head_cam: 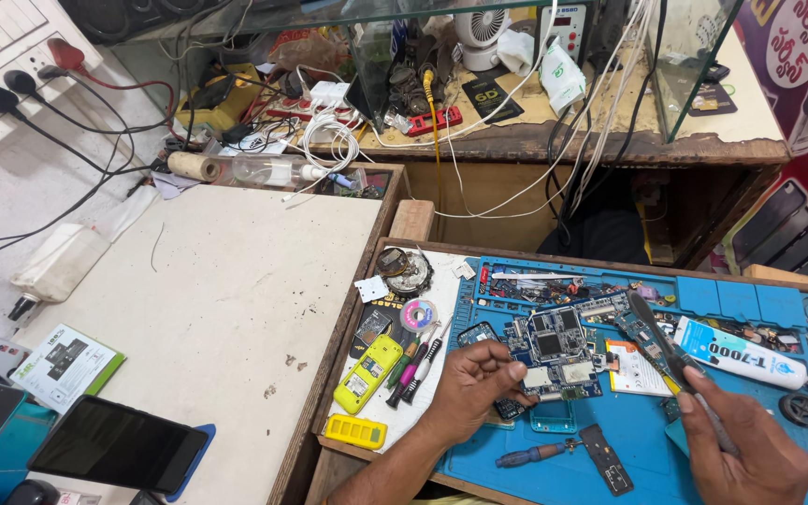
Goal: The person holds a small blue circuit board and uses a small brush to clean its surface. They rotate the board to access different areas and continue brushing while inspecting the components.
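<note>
My left hand (472, 385) presses its fingers on the edge of a blue phone circuit board (554, 348) lying on the blue repair mat (554, 472). My right hand (748, 451) grips a dark slim tool (666, 341) like a pen, its tip pointing up and left toward a second board piece (636, 327) just right of the main board. A small white battery-like card (630, 367) lies between the board and the tool.
A white glue tube (745, 355) lies at the mat's right. Screwdrivers (418, 365), a yellow phone body (368, 374) and a yellow keypad (355, 431) sit left of the mat. A dark tablet (116, 444) rests on the white table (236, 281). Cables hang over the wooden shelf (535, 140).
</note>
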